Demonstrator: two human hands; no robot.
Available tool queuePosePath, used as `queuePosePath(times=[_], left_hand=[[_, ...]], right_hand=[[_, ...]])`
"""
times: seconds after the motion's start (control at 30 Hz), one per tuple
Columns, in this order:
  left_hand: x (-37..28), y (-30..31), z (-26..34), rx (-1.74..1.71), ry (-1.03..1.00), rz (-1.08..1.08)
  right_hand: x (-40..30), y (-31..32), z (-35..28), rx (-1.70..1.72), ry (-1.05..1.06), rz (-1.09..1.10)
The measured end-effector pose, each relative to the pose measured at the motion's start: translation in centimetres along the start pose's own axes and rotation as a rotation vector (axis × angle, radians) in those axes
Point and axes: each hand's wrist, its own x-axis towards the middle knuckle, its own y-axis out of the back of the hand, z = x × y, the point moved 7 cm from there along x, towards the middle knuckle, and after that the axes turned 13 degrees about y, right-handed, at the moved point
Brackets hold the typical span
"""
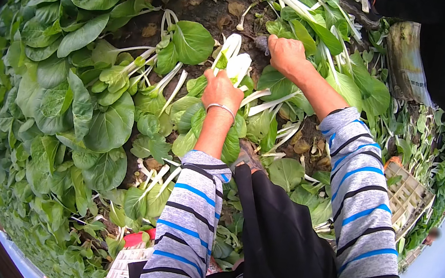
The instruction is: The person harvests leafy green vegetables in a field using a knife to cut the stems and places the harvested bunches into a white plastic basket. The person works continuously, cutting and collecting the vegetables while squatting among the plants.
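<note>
My left hand [223, 93] grips a bunch of leafy greens like bok choy [239, 68], with the white stem bases pointing away from me and the leaves hanging back under my wrist. To the right, my right hand [287, 54] is curled into a fist just above loose leaves. A small greyish object [262, 44] shows at its fingertips, blurred; whether the hand holds it cannot be made out. Cut and pulled-off leaves with white stalks [268, 102] lie on the soil under and between both hands.
Dense standing greens [79, 97] fill the left side. Trimmed greens [308, 14] lie at the upper right. Light plastic crates stand at right [408, 195] and lower left [128, 264]. Another person's dark clothing [439, 54] shows at the upper right, beside a filled plastic sack [406, 58].
</note>
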Motion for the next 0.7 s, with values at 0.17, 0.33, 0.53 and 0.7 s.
queuePosePath(times=[0.17,0.33,0.53,0.7], left_hand=[[-2.1,1.9,-1.6,-0.099,-0.081,0.105],[-5.6,4.9,-4.7,-0.465,-0.259,0.177],[-9.2,8.6,-7.3,-0.69,-0.136,-0.071],[-13.4,13.3,-8.6,-0.597,-0.327,0.128]], right_hand=[[-3.0,2.3,0.0,0.413,-0.176,0.078],[-3.5,1.1,-3.1,1.7,-0.214,0.302],[-4.0,3.9,-10.3,2.091,0.007,0.293],[-5.6,9.9,-13.2,1.828,0.103,0.398]])
